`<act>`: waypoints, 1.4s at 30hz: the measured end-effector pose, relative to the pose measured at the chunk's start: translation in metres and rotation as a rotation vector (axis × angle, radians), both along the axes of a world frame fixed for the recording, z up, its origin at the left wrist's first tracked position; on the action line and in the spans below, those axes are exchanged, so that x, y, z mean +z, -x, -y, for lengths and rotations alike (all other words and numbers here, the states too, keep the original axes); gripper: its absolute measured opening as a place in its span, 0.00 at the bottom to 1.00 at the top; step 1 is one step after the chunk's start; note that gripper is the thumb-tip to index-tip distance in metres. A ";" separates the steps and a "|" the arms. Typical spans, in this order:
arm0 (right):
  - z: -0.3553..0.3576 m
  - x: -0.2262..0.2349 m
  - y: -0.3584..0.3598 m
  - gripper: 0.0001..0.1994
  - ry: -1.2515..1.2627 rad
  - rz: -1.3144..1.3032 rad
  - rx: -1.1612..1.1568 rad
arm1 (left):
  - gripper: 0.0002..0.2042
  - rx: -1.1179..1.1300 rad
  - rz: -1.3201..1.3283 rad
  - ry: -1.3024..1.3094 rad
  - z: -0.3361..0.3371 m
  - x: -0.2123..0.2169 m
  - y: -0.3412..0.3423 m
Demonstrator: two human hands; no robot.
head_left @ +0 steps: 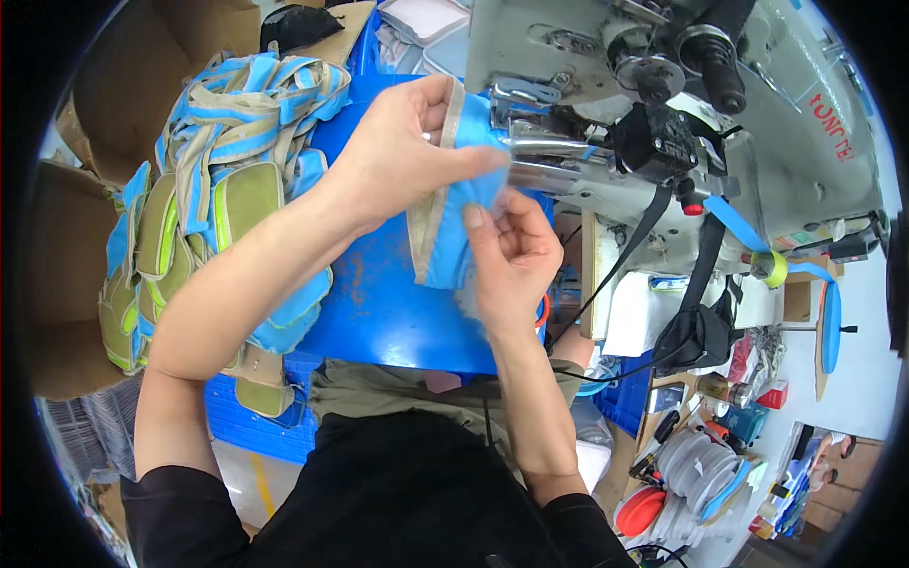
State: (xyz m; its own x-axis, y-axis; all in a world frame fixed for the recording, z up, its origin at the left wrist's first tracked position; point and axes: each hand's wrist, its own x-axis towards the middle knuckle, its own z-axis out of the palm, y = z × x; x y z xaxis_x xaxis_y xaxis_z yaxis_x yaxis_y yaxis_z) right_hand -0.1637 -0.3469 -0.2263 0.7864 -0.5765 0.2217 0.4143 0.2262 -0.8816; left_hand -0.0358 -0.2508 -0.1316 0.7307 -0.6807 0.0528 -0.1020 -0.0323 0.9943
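My left hand (pixel 398 142) grips the upper part of a light blue fabric piece (pixel 453 222) with beige edge binding, its thumb lying across the front and smeared by motion. Lower on the right side of the same piece, my right hand (pixel 516 254) has its fingers curled and pinches the fabric edge. The fabric is held up over a blue work surface (pixel 398 312). Its upper right edge is close to the metal end of a sewing machine (pixel 549 147); I cannot tell whether they touch.
A heap of joined blue, beige and olive pieces (pixel 237 189) lies left, near cardboard boxes (pixel 76 265). Right of my hands are a black machine box (pixel 653 142), blue binding tape (pixel 739 224), a hanging black pouch (pixel 696 336) and several white discs (pixel 696 469).
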 end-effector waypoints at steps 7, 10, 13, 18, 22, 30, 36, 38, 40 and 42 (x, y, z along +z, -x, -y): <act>0.004 0.011 0.000 0.14 -0.172 0.014 0.089 | 0.19 0.010 0.060 0.062 0.001 -0.001 -0.001; 0.010 0.009 0.001 0.14 -0.181 -0.001 0.120 | 0.23 0.013 0.086 0.072 0.001 -0.009 0.001; 0.011 0.011 0.004 0.14 -0.187 -0.021 0.139 | 0.28 -0.002 0.027 0.069 0.002 -0.009 0.000; 0.014 0.019 0.006 0.16 -0.271 -0.022 0.215 | 0.25 0.016 -0.023 0.084 0.006 -0.005 -0.002; 0.014 0.034 0.008 0.17 -0.342 -0.052 0.245 | 0.29 0.037 -0.030 0.077 0.005 -0.007 0.001; 0.036 0.038 0.033 0.17 -0.311 -0.117 0.240 | 0.28 0.060 -0.206 0.155 -0.003 -0.008 0.022; 0.099 0.054 0.039 0.14 -0.053 0.109 -0.237 | 0.23 -0.030 -0.412 0.172 -0.009 -0.008 0.018; 0.114 0.059 0.038 0.14 -0.020 0.144 -0.251 | 0.22 -0.039 -0.435 0.195 -0.009 -0.010 0.015; 0.124 0.057 0.037 0.13 0.010 0.163 -0.224 | 0.22 -0.050 -0.454 0.208 -0.009 -0.013 0.014; 0.116 0.055 0.038 0.13 -0.085 0.133 -0.236 | 0.21 -0.062 -0.467 0.210 -0.009 -0.013 0.013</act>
